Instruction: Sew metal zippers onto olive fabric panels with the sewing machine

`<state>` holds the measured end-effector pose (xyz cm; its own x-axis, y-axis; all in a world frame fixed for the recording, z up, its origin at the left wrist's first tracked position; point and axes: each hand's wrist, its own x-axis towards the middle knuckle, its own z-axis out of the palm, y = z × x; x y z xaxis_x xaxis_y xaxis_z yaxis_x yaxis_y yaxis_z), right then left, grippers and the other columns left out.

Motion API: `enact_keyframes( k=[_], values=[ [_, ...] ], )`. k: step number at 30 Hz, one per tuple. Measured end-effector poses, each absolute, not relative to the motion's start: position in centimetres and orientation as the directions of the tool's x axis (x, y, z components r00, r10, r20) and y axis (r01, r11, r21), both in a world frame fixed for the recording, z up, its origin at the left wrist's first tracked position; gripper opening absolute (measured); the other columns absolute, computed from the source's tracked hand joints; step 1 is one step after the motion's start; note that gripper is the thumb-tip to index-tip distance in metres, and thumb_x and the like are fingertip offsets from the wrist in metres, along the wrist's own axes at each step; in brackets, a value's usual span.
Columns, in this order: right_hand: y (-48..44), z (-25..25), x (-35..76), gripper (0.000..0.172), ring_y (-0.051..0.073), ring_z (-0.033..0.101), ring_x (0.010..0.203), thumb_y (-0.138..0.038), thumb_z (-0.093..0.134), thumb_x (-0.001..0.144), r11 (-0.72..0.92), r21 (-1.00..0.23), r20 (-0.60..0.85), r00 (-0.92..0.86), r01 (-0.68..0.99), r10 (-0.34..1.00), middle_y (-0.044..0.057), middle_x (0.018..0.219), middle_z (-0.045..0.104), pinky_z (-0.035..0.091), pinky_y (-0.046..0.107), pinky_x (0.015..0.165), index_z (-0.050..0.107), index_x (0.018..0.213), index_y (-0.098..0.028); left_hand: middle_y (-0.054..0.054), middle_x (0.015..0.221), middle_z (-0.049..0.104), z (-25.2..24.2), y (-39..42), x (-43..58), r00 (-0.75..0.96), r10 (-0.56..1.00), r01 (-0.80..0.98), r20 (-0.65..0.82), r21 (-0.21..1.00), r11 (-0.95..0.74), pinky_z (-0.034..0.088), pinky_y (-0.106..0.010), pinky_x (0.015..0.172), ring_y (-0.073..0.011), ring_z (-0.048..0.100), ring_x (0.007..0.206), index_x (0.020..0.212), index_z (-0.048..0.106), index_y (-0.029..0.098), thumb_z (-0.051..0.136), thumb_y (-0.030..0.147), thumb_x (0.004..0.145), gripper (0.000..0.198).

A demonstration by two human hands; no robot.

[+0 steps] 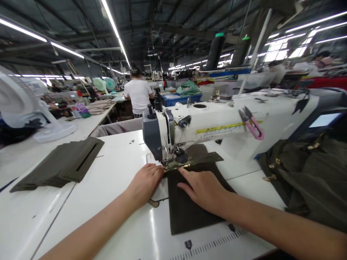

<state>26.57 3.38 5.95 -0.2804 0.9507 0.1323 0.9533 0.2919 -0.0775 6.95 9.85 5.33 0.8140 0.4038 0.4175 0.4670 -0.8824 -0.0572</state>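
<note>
My left hand lies on the white table just left of the needle area, its fingers drawn together at the left end of an olive strip. What its fingertips pinch is hidden. Metal zipper teeth show along that strip. Under it lies a dark olive fabric panel, partly beneath the presser foot of the sewing machine. My right hand rests on the panel, fingers apart, the index fingertip touching the strip's lower edge close to the foot.
A stack of olive panels, one showing a slot, lies left. Pink thread snips sit on the machine arm. Olive fabric with gold zipper pulls heaps at right. A white fan stands at left; a person in white is ahead.
</note>
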Motion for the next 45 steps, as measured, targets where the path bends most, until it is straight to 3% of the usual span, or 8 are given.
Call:
enact_keyframes(
  k=[4,9,16,19,21,23,27,45],
  values=[
    [4.5,5.7,25.7,0.038,0.023,0.064,0.078,-0.035,0.048,0.086,0.383,-0.131,0.189,-0.356,0.915,0.915,0.011,0.089,0.067,0.044,0.03,0.064,0.051,0.118,-0.014,-0.006,0.081,0.067,5.1,9.8,6.8,0.67,0.543,0.561,0.506,0.132,-0.817,0.051,-0.031,0.071,-0.0178,0.064,0.075,0.09,0.058,0.016,0.044,0.014,0.085,0.015],
    [5.1,5.1,25.5,0.028,0.021,0.063,0.078,-0.03,0.049,0.086,0.511,-0.161,0.224,-0.473,0.844,0.852,0.008,0.088,0.067,0.043,0.029,0.065,0.057,0.109,-0.016,-0.004,0.084,0.068,4.7,9.7,6.6,0.645,0.563,0.533,0.517,0.223,-0.816,0.051,-0.029,0.07,-0.0163,0.063,0.077,0.088,0.062,0.018,0.046,0.019,0.086,0.016],
    [4.9,5.2,26.0,0.019,0.018,0.061,0.064,-0.027,0.05,0.086,0.602,-0.083,0.236,-0.571,0.794,0.786,0.004,0.074,0.066,0.039,0.028,0.054,0.061,0.095,-0.015,-0.007,0.086,0.064,4.7,9.5,7.0,0.756,0.451,0.492,0.475,0.041,-0.869,0.05,-0.034,0.076,-0.0184,0.06,0.081,0.089,0.061,0.015,0.042,0.02,0.09,0.02],
    [4.7,5.2,26.1,0.016,0.016,0.056,0.056,-0.022,0.05,0.085,0.63,0.009,0.371,-0.587,0.777,0.719,0.003,0.064,0.062,0.037,0.028,0.052,0.062,0.075,-0.016,-0.007,0.084,0.062,4.8,9.2,7.3,0.773,0.442,0.507,0.455,-0.025,-0.861,0.05,-0.035,0.076,-0.0184,0.06,0.08,0.088,0.06,0.015,0.04,0.019,0.091,0.021],
    [4.8,5.0,26.0,0.017,0.018,0.056,0.063,-0.019,0.051,0.084,0.614,0.072,0.501,-0.561,0.786,0.659,0.005,0.069,0.063,0.041,0.03,0.059,0.063,0.073,-0.015,-0.007,0.083,0.061,4.8,9.0,7.5,0.771,0.463,0.529,0.438,-0.036,-0.848,0.05,-0.035,0.076,-0.0182,0.059,0.079,0.086,0.059,0.016,0.039,0.018,0.091,0.021],
    [5.0,4.6,26.0,0.014,0.022,0.057,0.08,-0.018,0.053,0.082,0.587,0.072,0.565,-0.518,0.806,0.642,0.009,0.086,0.065,0.043,0.035,0.073,0.064,0.088,-0.011,-0.007,0.083,0.061,4.8,8.8,7.6,0.766,0.479,0.549,0.429,-0.046,-0.835,0.049,-0.035,0.077,-0.0184,0.059,0.08,0.084,0.058,0.015,0.04,0.018,0.09,0.02],
    [5.7,4.0,26.1,0.03,0.025,0.053,0.099,-0.016,0.052,0.081,0.613,-0.044,0.495,-0.516,0.789,0.7,0.015,0.108,0.06,0.041,0.037,0.088,0.058,0.107,-0.002,-0.008,0.087,0.062,4.5,8.6,7.7,0.76,0.47,0.562,0.449,-0.09,-0.822,0.047,-0.036,0.079,-0.0192,0.059,0.082,0.087,0.058,0.013,0.041,0.017,0.09,0.017],
    [6.8,4.0,26.3,0.024,0.025,0.054,0.099,-0.012,0.045,0.082,0.638,-0.106,0.411,-0.55,0.763,0.727,0.016,0.108,0.059,0.044,0.04,0.085,0.06,0.1,-0.006,-0.006,0.078,0.062,4.5,8.8,8.7,0.727,0.507,0.631,0.463,-0.159,-0.759,0.048,-0.035,0.073,-0.018,0.06,0.072,0.075,0.059,0.014,0.041,0.015,0.088,0.021]
  ],
)
